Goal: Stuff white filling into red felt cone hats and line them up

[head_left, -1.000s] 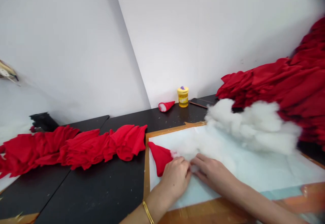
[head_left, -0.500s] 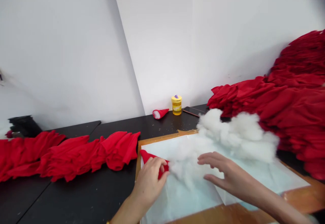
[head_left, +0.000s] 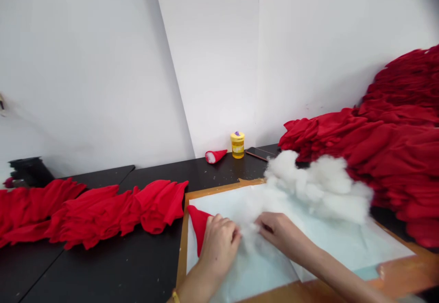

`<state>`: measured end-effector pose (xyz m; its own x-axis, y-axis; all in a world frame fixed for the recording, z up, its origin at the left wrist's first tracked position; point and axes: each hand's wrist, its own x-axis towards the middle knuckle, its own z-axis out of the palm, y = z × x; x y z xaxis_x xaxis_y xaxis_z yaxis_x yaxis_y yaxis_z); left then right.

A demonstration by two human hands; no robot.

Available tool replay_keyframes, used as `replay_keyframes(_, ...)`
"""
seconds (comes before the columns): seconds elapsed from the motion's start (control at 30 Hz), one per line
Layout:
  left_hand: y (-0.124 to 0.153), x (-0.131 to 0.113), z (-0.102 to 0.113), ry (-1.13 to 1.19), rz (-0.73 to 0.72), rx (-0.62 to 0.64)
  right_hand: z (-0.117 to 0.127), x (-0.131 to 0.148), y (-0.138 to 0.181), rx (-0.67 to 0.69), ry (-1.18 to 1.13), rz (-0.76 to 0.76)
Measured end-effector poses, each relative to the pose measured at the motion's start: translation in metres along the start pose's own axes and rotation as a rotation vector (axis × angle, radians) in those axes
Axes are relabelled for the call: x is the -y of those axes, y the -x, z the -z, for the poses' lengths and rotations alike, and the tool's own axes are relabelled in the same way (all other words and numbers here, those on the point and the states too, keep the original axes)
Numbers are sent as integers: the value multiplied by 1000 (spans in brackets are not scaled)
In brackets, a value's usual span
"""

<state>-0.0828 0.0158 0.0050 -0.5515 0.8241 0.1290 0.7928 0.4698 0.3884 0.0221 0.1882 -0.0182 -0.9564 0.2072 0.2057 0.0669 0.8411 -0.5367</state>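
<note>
A tuft of white stuffing fibre [head_left: 249, 229] stretches between my two hands, low over the white paper sheet [head_left: 274, 275]. My left hand [head_left: 222, 240] is closed, thumb and forefinger pinching the tuft's left edge. Beneath and left of that hand lies a flat red cone-shaped fabric piece [head_left: 199, 223], partly covered by it. On the other side my right hand [head_left: 279, 230] grips the fibre with curled fingers, its wrist coming in from the lower right. A larger heap of white fibre [head_left: 318, 184] rests on the sheet's far right.
Red fabric pieces form a row [head_left: 113, 211] at left and a tall pile [head_left: 394, 152] at right. Near the wall are a stuffed red cone [head_left: 216, 156], a yellow-lidded jar [head_left: 238, 145] and a phone [head_left: 258, 153]. A brown board [head_left: 181, 248] lies under the paper.
My left hand has shifted right, off much of the red cone and onto the fibre. My right hand, open before, has moved slightly left and closed on the fibre.
</note>
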Motion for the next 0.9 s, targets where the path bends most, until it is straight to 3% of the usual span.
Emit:
replay_keyframes(0.13, 4, 14, 18, 96, 20, -2, 21, -11, 12, -6, -47, 2)
replay_keyframes(0.23, -4, 11, 22, 185, 27, -22, 32, -14, 12, -64, -101, -36)
replay_keyframes(0.33, -27, -1, 13, 186, 28, -38, 36, -11, 0, -179, -42, -44)
replay_keyframes(0.5, -59, -10, -7, 161, 18, -34, 23, -4, -25, -136, -18, 41)
replay_keyframes(0.73, -41, 11, 19, 218, -37, -92, 36, -25, -22, -167, -75, -22)
replay_keyframes(0.9, -46, 10, 15, 262, -108, -39, 50, -12, -19, -88, -189, 43)
